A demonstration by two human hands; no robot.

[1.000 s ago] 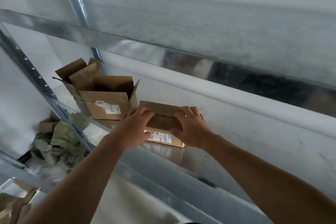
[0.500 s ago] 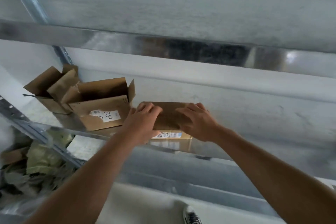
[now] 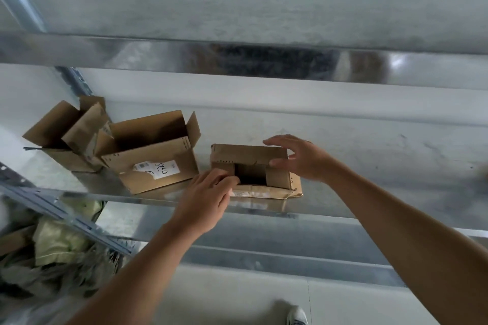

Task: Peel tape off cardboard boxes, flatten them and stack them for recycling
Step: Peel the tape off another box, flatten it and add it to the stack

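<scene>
A small brown cardboard box [image 3: 250, 156] sits on the metal shelf [image 3: 330, 208], its top flaps partly parted so a dark opening shows in the middle. My left hand [image 3: 208, 198] reaches its fingertips to the box's near left flap beside the opening. My right hand [image 3: 303, 158] hovers over the box's right end with fingers spread, thumb near the far flap. Left of it stand two opened boxes: a larger one with a white label [image 3: 155, 153] and another with raised flaps [image 3: 66, 134].
An upper shelf beam [image 3: 237, 58] runs across above the boxes. A pile of crumpled packing paper and cardboard [image 3: 52, 250] lies lower left behind a slanted shelf rail [image 3: 60, 211]. A shoe [image 3: 297, 315] shows on the floor below.
Both hands pressed on the closed top of the small box before. Now the flaps have parted, the right hand has lifted off to the right, and the left hand has slid to the near flap.
</scene>
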